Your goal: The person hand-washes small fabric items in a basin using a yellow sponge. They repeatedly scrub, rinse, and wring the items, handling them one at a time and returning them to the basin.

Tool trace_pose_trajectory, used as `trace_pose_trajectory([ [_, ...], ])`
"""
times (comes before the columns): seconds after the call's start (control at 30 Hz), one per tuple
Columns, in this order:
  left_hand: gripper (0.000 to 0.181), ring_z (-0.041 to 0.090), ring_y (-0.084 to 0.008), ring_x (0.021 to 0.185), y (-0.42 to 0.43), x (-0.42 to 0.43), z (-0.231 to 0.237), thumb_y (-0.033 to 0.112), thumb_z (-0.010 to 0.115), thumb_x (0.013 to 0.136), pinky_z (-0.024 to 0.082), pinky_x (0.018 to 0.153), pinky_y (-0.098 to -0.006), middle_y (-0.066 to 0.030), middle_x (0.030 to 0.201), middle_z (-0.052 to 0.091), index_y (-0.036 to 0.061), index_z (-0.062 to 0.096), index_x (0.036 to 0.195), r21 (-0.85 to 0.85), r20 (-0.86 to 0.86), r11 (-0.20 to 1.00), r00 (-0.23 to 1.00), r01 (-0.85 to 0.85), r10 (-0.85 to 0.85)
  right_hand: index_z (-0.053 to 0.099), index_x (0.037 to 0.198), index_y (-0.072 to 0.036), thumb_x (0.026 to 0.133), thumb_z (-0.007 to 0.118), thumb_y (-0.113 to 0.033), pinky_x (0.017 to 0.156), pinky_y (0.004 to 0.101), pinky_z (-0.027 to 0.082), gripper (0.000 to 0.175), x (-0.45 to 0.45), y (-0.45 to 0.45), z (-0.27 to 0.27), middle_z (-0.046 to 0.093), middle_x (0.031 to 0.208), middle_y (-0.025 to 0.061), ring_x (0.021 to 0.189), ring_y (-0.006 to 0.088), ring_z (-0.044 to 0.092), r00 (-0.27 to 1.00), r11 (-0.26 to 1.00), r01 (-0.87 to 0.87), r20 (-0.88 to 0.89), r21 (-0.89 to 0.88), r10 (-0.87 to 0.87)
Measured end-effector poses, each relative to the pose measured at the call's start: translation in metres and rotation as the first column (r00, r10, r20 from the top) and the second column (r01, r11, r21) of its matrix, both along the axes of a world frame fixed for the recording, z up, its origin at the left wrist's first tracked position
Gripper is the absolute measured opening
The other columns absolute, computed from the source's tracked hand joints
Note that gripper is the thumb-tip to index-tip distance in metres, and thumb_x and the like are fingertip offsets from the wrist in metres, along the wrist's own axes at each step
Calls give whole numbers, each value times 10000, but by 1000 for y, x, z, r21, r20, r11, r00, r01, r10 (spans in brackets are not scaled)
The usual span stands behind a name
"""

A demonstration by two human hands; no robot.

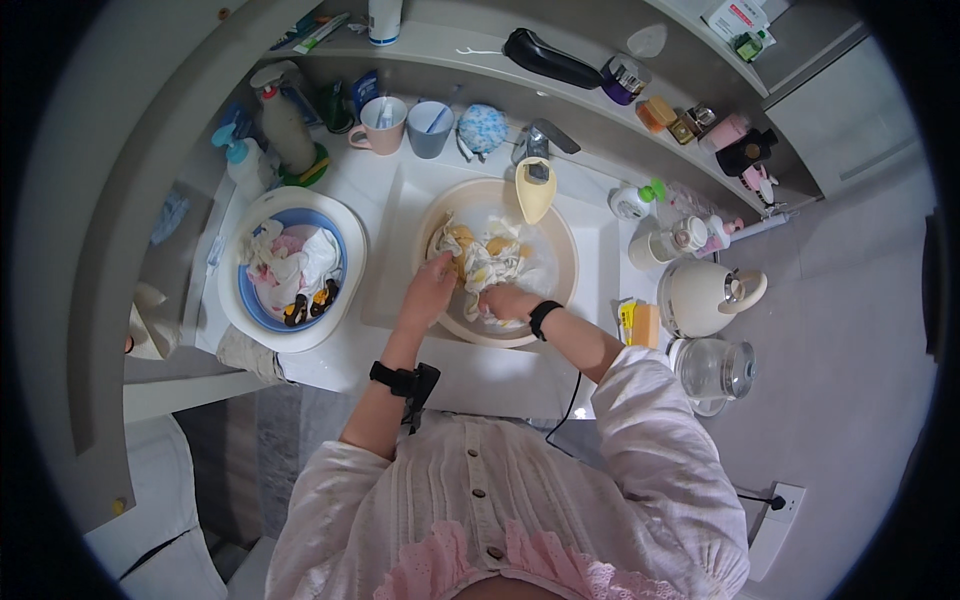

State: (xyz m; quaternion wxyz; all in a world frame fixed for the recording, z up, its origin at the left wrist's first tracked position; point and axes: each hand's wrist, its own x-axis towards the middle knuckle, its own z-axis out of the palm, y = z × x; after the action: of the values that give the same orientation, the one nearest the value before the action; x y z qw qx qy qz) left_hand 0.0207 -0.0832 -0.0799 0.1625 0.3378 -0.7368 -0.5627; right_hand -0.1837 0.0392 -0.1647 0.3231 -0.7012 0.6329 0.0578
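A round beige plastic basin stands in the white rectangular sink, with water and a wet white and yellow cloth in it. My left hand is at the basin's left side, its fingertips on the cloth. Lower in the basin, my right hand has its fingers closed around a part of the cloth. Above the basin is the faucet, with a pale yellow spout extender over the basin's far edge. Whether my left fingers pinch the cloth is hard to see.
On the left, a white tub holds a blue basin of clothes. Two cups, a spray bottle and a pump bottle line the back. At right stand a cream kettle, a glass jar and an orange sponge.
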Motion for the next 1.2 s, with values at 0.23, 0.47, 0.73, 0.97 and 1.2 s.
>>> trace_pose_trajectory([
  [0.23, 442, 568, -134, 848, 4, -6, -15, 164, 495, 959, 462, 804, -275, -63, 976, 622, -30, 501, 1356, 81, -28, 996, 999, 31, -29, 654, 991, -6, 826, 544, -77, 833, 429, 515, 210, 8, -3, 24, 672, 959, 251, 981, 360, 648, 966, 976, 176, -215, 130, -146],
  [0.47, 420, 590, -122, 980, 3, -5, -19, 146, 515, 966, 466, 864, -267, -69, 1120, 643, 9, 512, 1363, 144, -161, 987, 983, -67, 90, 676, 1029, -59, 806, 557, -115, 818, 422, 485, 260, 3, -10, 119, 688, 1000, 172, 942, 359, 636, 921, 962, 262, 277, 77, -273],
  [0.73, 396, 585, -133, 1046, 0, -9, -12, 145, 543, 960, 462, 891, -265, -84, 1192, 626, 28, 544, 1338, 228, -248, 966, 952, -121, 177, 654, 1167, -80, 771, 572, 7, 933, 406, 451, 414, 42, -32, 60, 636, 1133, 173, 1078, 346, 587, 965, 994, 65, 249, 83, -84],
  [0.97, 364, 561, -103, 1076, 6, 5, 13, 180, 586, 953, 441, 871, -262, -34, 1188, 630, 60, 589, 1297, 394, -313, 912, 917, -111, 246, 590, 1261, -162, 685, 670, -57, 960, 382, 449, 592, -9, -1, 11, 569, 1231, 273, 1136, 376, 534, 972, 984, 176, -158, -3, -174],
  [1.2, 519, 484, -122, 1197, 14, -39, -22, 383, 647, 890, 364, 990, -363, -19, 1311, 561, 154, 547, 1345, 780, -217, 623, 909, -57, 356, 669, 981, -63, 779, 614, -53, 772, 333, 498, 210, -10, -10, 25, 675, 876, 113, 834, 220, 631, 858, 897, 442, 290, 4, -424],
])
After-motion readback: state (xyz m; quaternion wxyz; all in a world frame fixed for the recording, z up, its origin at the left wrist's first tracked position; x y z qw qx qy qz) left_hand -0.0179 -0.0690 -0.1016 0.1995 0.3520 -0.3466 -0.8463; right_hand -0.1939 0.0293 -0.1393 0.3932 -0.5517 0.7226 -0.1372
